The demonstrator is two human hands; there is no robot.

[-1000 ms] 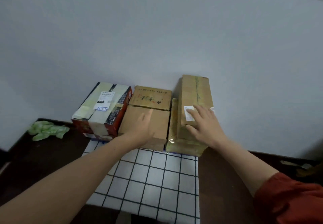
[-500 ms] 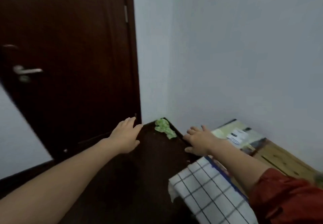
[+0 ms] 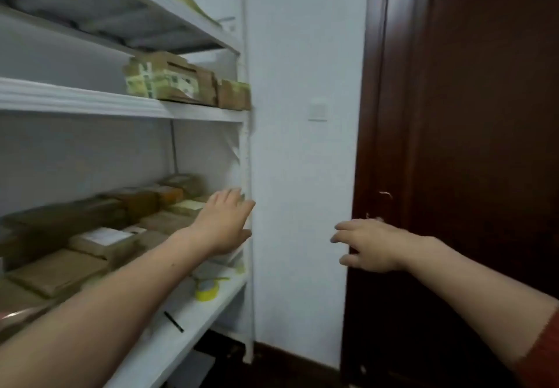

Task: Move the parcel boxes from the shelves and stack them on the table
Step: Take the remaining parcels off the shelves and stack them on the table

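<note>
Left grip: spread flat, fingers straight and close together, nothing in it. Stretched out at the right end of the lower shelf, fingertips up at the white front post. Contact with the post impossible to tell.
Right grip: loose, fingers half curled and apart, nothing in it. Hanging in the air before the white wall, right by the door edge, well apart from the left grip.
Arms: two bare forearms reaching in from below, red sleeve at the right elbow.
Parcel boxes: on the lower shelf, brown cardboard, lying flat, crowded from the far left up to just behind the left grip. White label on one near the front. Too blurred to count.
Taped boxes: a low pile on the middle shelf, wrapped in pale yellow tape, with a small brown box right beside it at the post end.
Tape roll: yellow, flat on the bare right part of the lower shelf, below the left wrist.
Black stick: thin, near the front edge of the lower shelf. Pen or marker, cannot tell.
Top shelf: grey underside overhead.
Wall switch: white, between post and door.
Door: dark brown, filling the right side.
</note>
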